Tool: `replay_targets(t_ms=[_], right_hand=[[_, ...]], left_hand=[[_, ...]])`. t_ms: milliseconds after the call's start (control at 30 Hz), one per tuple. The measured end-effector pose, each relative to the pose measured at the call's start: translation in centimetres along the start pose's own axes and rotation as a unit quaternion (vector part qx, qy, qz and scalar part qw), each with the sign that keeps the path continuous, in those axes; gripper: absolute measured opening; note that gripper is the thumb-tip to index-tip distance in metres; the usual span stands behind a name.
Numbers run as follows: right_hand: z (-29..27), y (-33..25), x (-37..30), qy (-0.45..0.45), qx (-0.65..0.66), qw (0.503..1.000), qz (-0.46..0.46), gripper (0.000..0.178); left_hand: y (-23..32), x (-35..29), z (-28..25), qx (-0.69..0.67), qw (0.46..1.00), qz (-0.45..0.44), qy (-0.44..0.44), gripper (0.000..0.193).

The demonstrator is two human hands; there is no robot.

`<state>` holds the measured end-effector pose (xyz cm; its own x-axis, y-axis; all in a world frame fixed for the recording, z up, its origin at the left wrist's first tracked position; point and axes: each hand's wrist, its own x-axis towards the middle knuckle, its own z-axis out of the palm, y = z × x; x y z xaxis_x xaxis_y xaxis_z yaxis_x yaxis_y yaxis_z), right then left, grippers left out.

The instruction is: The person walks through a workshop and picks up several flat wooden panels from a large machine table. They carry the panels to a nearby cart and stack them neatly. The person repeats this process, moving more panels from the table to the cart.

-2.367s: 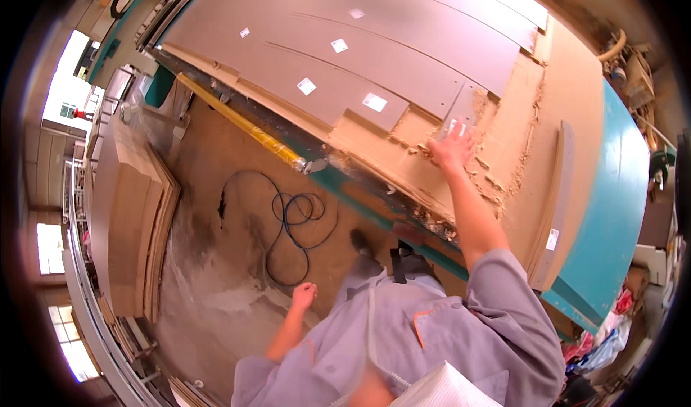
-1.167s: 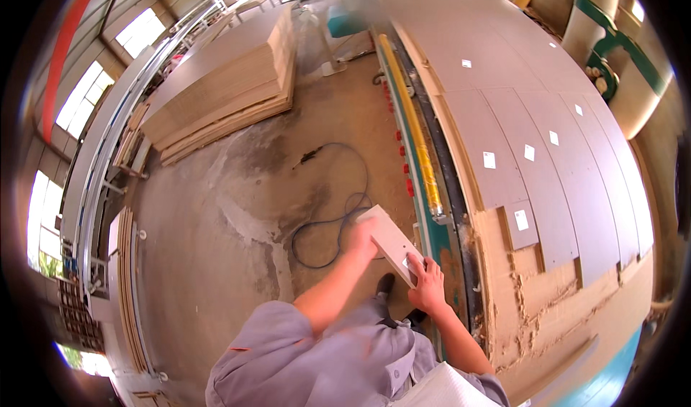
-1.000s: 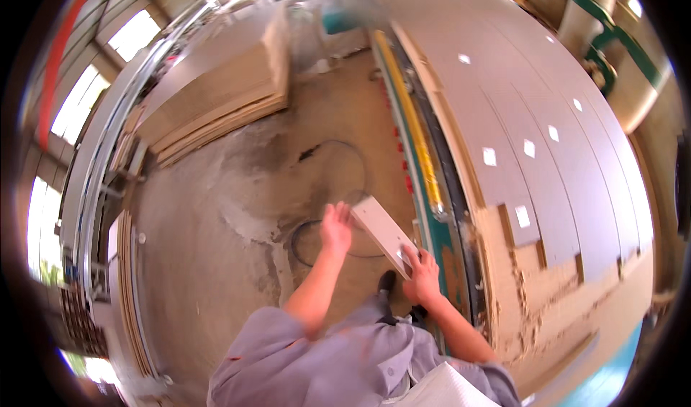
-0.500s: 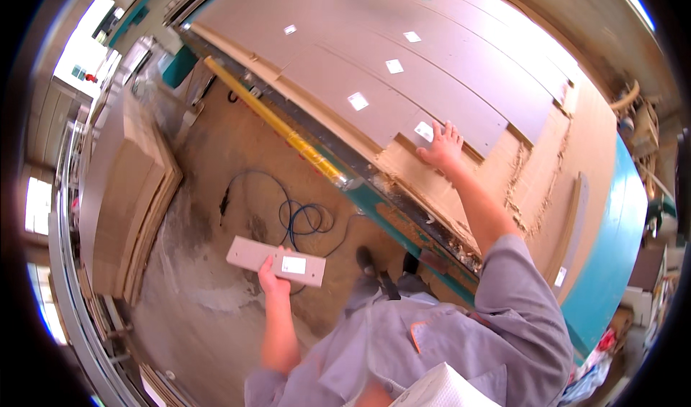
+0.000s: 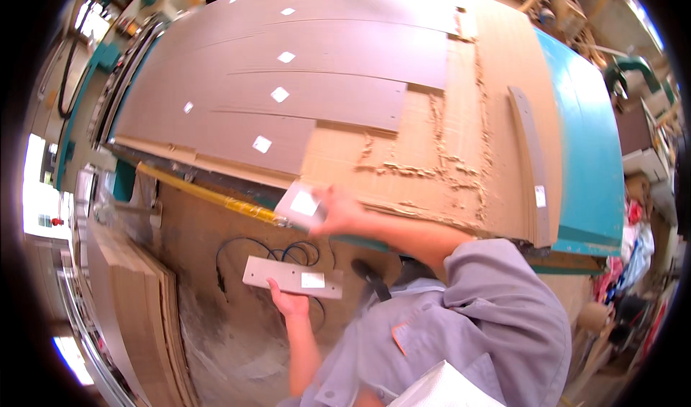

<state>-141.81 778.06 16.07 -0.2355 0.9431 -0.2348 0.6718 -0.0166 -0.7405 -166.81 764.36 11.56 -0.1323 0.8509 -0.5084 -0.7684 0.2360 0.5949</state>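
Note:
My left hand point(image 5: 290, 304) is closed on a short greyish-pink board point(image 5: 272, 272) with a white label and small holes, held out over the floor. My right hand point(image 5: 341, 210) grips a second short board point(image 5: 291, 200), also with a white label, just past the table's near edge. Motion blurs the right fingers. On the table, several long cut panels point(image 5: 245, 137) with white labels lie side by side, left of the right hand. A bare tan base board point(image 5: 338, 177) shows where the panels end, with ridges of wood shavings point(image 5: 417, 169) on it.
A narrow curved strip point(image 5: 531, 155) with a label lies toward the table's right side. A yellow bar point(image 5: 209, 193) runs along the near edge. Stacked boards point(image 5: 133, 299) stand at the left. A blue hose point(image 5: 299, 249) coils on the floor near my feet.
My right hand has moved left and toward me, off the table, and now holds a short labelled board. My view has turned right. My left hand still holds its board.

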Motion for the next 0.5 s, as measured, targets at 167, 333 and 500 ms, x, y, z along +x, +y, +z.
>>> replay_targets(t_ms=[167,333,500], right_hand=[[4.4,-2.0,-8.1,0.046,0.016,0.993,-0.106,0.086],[-4.4,4.3,-11.8,0.039,0.16,0.983,-0.085,0.078],[-17.0,24.9,-23.3,0.546,-0.007,0.801,0.247,0.064]], left_hand=[[-3.9,0.8,7.2,0.039,0.994,-0.047,-0.09,0.07],[-7.4,1.8,8.7,0.081,0.992,-0.08,-0.057,0.048],[-8.3,1.5,8.9,0.072,0.988,-0.106,-0.086,0.049]])
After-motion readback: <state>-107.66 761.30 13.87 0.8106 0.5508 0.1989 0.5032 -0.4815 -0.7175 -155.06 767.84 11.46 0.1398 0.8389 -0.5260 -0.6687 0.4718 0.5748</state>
